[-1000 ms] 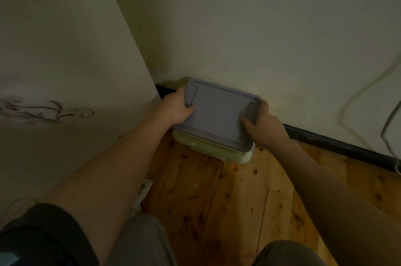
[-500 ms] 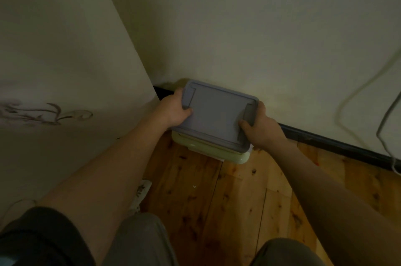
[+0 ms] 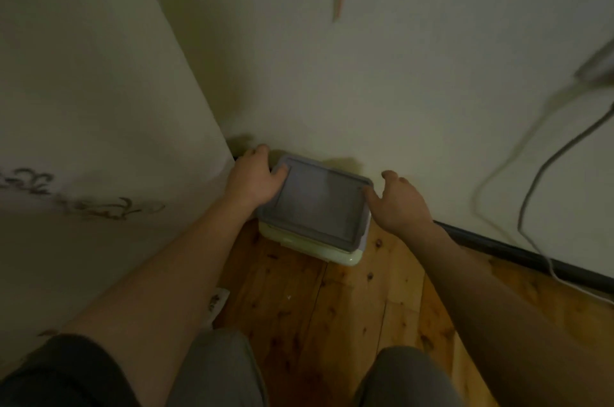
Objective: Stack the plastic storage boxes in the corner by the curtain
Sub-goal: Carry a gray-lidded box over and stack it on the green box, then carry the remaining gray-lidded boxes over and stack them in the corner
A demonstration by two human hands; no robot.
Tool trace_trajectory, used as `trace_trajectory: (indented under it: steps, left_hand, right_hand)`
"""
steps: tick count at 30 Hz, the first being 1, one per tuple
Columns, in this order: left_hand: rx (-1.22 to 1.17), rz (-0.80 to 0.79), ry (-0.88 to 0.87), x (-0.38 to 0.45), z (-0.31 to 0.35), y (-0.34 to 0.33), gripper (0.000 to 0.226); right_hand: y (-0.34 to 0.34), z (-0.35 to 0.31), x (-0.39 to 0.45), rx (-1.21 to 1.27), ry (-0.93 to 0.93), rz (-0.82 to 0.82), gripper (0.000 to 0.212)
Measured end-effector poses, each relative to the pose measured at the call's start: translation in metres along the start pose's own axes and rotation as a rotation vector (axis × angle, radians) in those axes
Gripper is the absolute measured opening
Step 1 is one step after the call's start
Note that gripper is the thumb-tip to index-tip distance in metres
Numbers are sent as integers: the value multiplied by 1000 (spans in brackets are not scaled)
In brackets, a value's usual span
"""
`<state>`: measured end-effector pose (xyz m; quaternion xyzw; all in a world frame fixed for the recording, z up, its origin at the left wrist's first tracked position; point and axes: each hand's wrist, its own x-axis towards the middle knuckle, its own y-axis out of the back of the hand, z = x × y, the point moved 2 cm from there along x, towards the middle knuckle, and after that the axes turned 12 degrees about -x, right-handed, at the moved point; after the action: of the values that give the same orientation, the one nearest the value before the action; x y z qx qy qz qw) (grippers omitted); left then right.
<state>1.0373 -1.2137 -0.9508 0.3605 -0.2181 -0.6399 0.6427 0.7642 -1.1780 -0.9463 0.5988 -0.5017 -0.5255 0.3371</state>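
Loosened from its earlier clamp on the lid's short edge, the right hand [image 3: 400,204] now sits with fingers spread and relaxed, only its thumb touching the right end of the grey-lidded box [image 3: 319,204]. A second ago both hands gripped that box by its two ends; the left hand [image 3: 255,179] has kept its hold, thumb curled over the lid's left rim and fingers down the far side, next to the wall.

That grey-lidded box rests on top of a pale green box [image 3: 309,245], the two stacked on the wooden floor [image 3: 332,313] in the corner, pushed up close to the wall [image 3: 365,74] and just beside the curtain [image 3: 83,107]. The upper box sits slightly askew, so the green one shows along the near side and at the near right corner.

Along the wall's foot runs a dark baseboard [image 3: 518,252]. Two cables [image 3: 545,160] hang down the wall well to the right of the stack. The curtain, with a dark scroll pattern, closes off the left side and reaches the left forearm. Both knees of the person show at the bottom edge.
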Motion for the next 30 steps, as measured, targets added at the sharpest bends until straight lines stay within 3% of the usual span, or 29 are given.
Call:
trace_trajectory:
  steps: [5,23,30]
  left_hand:
    - [-118,21,-5,-33,54,53,64]
    - [-479,205,-73,-160,295,322,45]
    - [-518,290,-86,-205,349,398,44]
  right_hand:
    - [79,-22,-30,45,8,-1,64]
    - [419,-119,-181,157,63,145,61]
    - [490,-151,-241,240,66,202,61]
